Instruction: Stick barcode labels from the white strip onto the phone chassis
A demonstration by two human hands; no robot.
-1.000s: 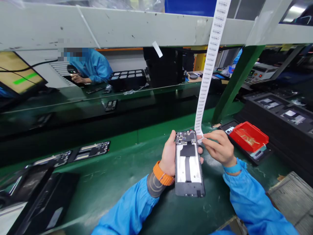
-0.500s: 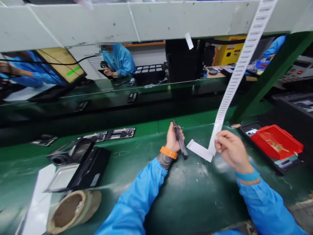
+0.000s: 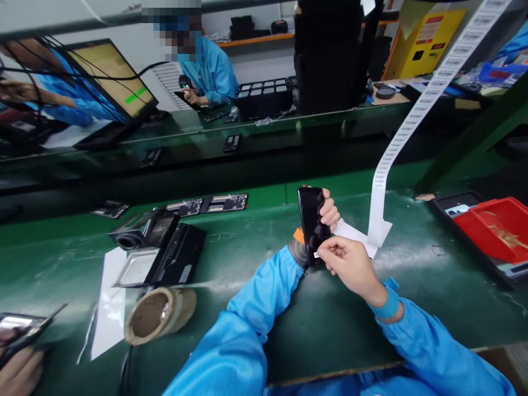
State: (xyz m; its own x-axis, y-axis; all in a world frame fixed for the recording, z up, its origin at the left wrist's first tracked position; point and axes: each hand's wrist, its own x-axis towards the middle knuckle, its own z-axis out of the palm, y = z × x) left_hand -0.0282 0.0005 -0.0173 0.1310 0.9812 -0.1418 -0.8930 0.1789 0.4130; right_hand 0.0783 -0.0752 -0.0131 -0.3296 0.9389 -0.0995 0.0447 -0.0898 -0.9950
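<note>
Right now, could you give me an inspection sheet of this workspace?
Surface: green bench, shiny, scuffed.
Work items: phone, glossy black face showing; small white piece at its lower edge; printed strip hanging at right, end folded.
Clutter: brownish roll and white sheet left; red tray right.
Grip: left hand holds the phone; right hand pinches the white piece.
Cables: black cable below the roll.
Surroundings: co-worker in blue beyond the bench; yellow cabinet behind.

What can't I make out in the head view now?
All in the head view:
Phone: far side faces away, hidden by the phone itself.
Left hand: palm hidden behind the phone.
Label strip: print too small to read.
Red tray: right end cut off by the picture's edge.
</note>
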